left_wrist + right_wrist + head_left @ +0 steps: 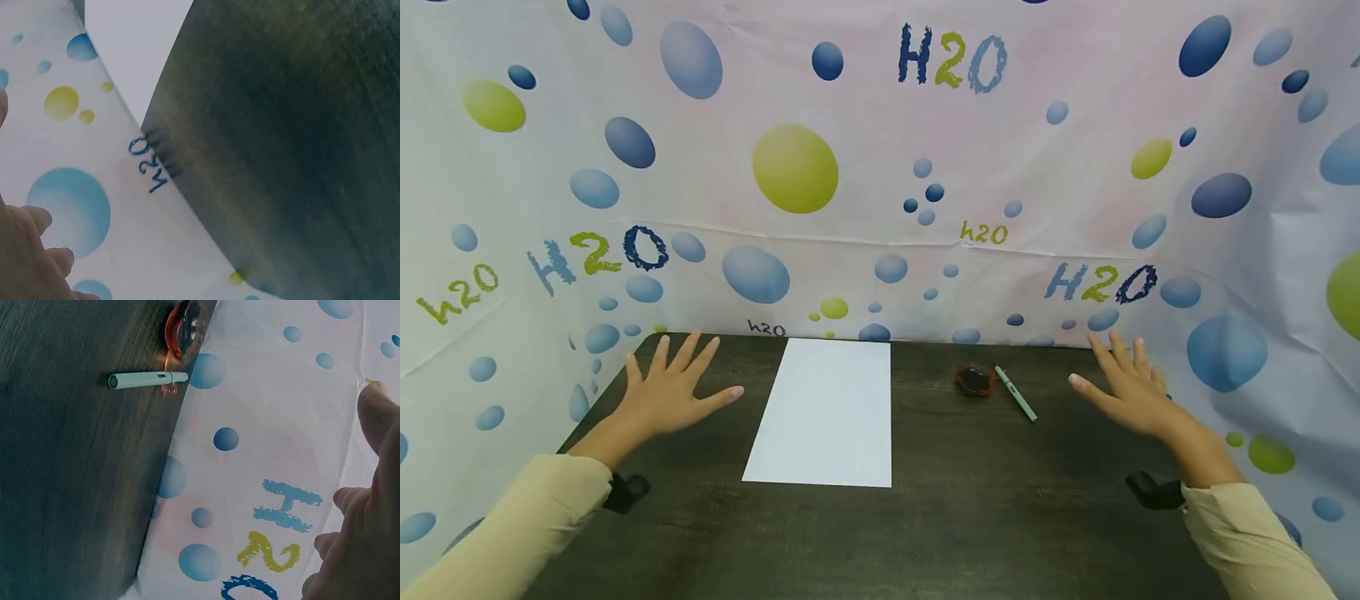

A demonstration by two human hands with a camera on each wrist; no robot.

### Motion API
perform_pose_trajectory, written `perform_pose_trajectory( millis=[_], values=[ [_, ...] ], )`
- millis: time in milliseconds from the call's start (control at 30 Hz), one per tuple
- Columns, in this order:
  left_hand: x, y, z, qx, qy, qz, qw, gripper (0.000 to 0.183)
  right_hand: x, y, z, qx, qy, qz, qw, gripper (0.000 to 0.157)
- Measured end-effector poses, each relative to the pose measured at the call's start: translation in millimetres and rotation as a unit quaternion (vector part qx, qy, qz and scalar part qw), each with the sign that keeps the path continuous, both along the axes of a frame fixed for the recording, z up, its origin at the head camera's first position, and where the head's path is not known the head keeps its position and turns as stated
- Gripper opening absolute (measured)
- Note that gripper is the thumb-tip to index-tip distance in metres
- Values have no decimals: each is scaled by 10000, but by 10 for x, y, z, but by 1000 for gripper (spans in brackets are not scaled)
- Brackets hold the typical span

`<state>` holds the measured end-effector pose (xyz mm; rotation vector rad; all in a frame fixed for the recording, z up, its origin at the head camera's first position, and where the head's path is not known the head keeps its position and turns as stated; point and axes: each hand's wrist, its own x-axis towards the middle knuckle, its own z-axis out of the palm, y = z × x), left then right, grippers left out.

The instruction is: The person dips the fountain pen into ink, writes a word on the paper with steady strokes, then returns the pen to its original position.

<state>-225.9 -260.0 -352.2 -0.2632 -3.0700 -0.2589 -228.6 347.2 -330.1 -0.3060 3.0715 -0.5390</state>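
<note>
Held in the air over the table's left side, my left hand (668,398) has its fingers spread and holds nothing. A blank white sheet of paper (827,412) lies to its right. My right hand (1131,396) is likewise raised with fingers spread over the right side. Nearest to it, on its left, a pale green pen (1016,394) lies slantwise on the table. Beside the pen's far end sits a small reddish translucent object (975,380) with a dark middle. The right wrist view shows the pen (140,380) and that object (185,330) close together.
The dark wood-grain table (850,542) ends at a white sheet backdrop (880,125) printed with blue and green dots and H2O lettering. It rises behind the table and along both sides. Black wrist mounts (625,493) show at both sleeves.
</note>
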Motion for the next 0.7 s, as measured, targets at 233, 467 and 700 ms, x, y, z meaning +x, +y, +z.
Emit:
perform_pose_trajectory(
  millis=[233, 467, 700],
  values=[
    [1, 137, -236, 124, -148, -116, 9997, 101, -86, -56, -95, -86, -18, 25, 10000, 85],
    [19, 308, -497, 295, -212, -214, 9991, 100, -164, -90, -213, -377, -81, 140, 9992, 85],
    [89, 445, -737, 407, -409, -412, 9975, 97, -252, -150, -347, -594, -231, 236, 9977, 83]
  ],
)
